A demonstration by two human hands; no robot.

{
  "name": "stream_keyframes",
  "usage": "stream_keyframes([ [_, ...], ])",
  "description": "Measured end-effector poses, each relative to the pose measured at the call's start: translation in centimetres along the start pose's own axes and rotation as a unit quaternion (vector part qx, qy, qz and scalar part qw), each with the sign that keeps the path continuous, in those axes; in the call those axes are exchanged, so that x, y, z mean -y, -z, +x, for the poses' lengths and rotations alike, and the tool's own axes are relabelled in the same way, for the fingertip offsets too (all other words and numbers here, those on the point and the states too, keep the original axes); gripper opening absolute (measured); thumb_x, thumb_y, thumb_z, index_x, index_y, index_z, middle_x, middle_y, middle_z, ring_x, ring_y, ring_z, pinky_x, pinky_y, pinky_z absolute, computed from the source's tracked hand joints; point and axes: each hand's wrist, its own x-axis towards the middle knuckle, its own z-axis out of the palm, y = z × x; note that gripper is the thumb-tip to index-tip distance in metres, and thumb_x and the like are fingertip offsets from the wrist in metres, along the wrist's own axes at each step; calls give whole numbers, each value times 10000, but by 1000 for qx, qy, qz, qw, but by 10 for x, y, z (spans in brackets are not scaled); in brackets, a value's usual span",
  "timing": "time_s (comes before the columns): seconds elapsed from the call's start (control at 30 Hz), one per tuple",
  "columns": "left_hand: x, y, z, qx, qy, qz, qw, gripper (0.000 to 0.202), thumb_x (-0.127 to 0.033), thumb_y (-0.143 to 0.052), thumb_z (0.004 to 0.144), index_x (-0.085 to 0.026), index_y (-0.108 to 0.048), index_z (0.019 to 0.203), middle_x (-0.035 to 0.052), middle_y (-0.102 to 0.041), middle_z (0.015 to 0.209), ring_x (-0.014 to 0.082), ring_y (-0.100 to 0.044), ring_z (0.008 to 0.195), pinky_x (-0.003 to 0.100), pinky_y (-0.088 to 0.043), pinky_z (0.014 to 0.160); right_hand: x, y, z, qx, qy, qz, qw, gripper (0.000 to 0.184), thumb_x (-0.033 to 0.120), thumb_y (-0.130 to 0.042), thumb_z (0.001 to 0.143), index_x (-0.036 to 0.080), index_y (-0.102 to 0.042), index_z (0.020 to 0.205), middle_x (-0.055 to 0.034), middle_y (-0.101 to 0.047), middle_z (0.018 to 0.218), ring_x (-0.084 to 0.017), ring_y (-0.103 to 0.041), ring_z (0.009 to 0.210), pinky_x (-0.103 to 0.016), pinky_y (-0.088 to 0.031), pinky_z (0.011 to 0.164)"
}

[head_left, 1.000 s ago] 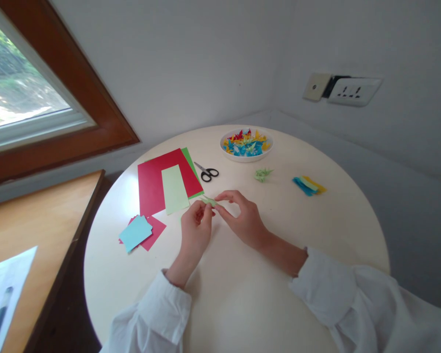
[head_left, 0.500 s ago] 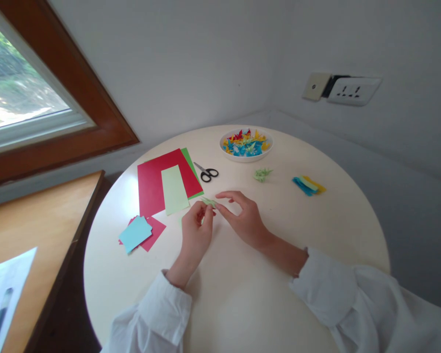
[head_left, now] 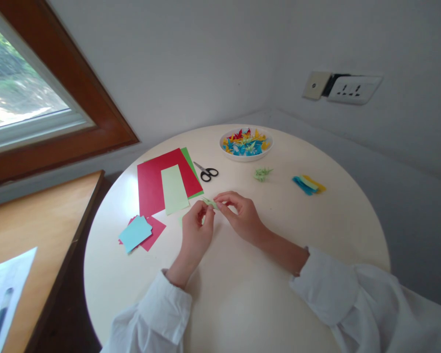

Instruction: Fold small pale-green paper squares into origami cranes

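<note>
In the head view, the right hand point(head_left: 247, 219) is closing its thumb and index finger together on the right end of the pale green folded paper point(head_left: 209, 202), where half a second ago the two fingertips were standing parted. The left hand point(head_left: 197, 229) is keeping its place just left of the frame's centre, pinching the same paper from below between thumb and fingers. Nearby, the scissors point(head_left: 208, 174), the red sheet point(head_left: 150, 182) and the white dish point(head_left: 245, 159) are lying as they were. The folded paper itself is sitting just below the middle of the frame, between the two hands, and is looking small and narrow, with thin points showing toward the upper left; the fingertips are hiding part of it, and its finer creases are appearing too small to make out
</note>
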Motion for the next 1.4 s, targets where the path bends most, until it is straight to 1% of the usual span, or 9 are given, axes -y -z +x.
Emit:
stream_keyframes([
  [0.17, 0, 0, 1, 1, -12, 3, 1000, 178, -255, -512, 765, -183, -487, 604, -27, -479, 556, 107, -426, 537, 233, -331, 517, 0, -1, 0, 10, -6, 4, 1000, 73, 216, -538, 790, 186, -603, 804, -52, -651, 845, -153, -619, 807, -299, -522, 702],
  [0.3, 0, 0, 1, -5, -7, 1, 1000, 159, -262, -522, 747, -182, -503, 611, -20, -489, 573, 115, -450, 564, 230, -350, 532, 2, 1, -1, -15, 74, -63, 995, 43, 186, -565, 780, 203, -600, 763, -36, -657, 792, -157, -602, 774, -308, -518, 689],
  [0.4, 0, -1, 2, -10, -4, -7, 1000, 123, -258, -537, 725, -180, -528, 631, -11, -525, 598, 123, -491, 598, 233, -386, 561, 3, 3, 0, -23, 140, -101, 985, 92, 140, -572, 769, 214, -598, 719, -32, -671, 778, -163, -610, 782, -327, -520, 720],
  [0.53, 1, -1, 2, -16, 5, -17, 1000, 79, -234, -550, 699, -176, -557, 645, -11, -552, 602, 121, -519, 601, 234, -414, 576, 2, 4, 0, -20, 163, -100, 981, 122, 108, -575, 754, 213, -600, 698, -34, -684, 774, -159, -632, 770, -309, -531, 704],
  [0.77, 1, -2, 1, -15, 19, -14, 1000, 130, -228, -548, 699, -169, -525, 585, -36, -477, 542, 92, -432, 536, 220, -357, 527, 4, 4, -1, -29, 109, -119, 986, 121, 101, -579, 725, 207, -611, 773, -16, -691, 759, -149, -636, 709, -273, -514, 639],
  [0.83, 0, -1, 1, -9, 22, -15, 1000, 143, -237, -548, 707, -168, -526, 583, -37, -470, 534, 89, -415, 520, 220, -341, 510, 5, 5, -1, -30, 108, -119, 987, 138, 100, -575, 720, 210, -604, 798, -14, -692, 775, -149, -636, 719, -270, -512, 640],
  [1.0, -1, 0, 1, 3, 41, -14, 999, 142, -265, -544, 721, -162, -568, 627, -11, -537, 577, 114, -481, 551, 236, -355, 520, 3, 4, 0, -31, 100, -97, 990, 119, 108, -573, 731, 202, -604, 796, -17, -692, 780, -145, -634, 729, -267, -505, 641],
  [1.3, -1, 0, 3, -4, 45, -22, 999, 124, -262, -559, 697, -156, -589, 642, -7, -564, 586, 131, -541, 587, 240, -389, 548, -2, 3, 3, -11, 21, -16, 1000, 79, 166, -610, 732, 186, -631, 805, -19, -693, 787, -143, -631, 718, -272, -493, 653],
  [1.4, -1, 0, 3, -4, 50, -22, 999, 115, -254, -559, 691, -157, -588, 637, -8, -566, 589, 132, -546, 589, 247, -402, 569, -2, 3, 3, -6, -6, 11, 1000, 83, 181, -627, 721, 183, -633, 804, -22, -688, 785, -147, -634, 724, -289, -496, 693],
])
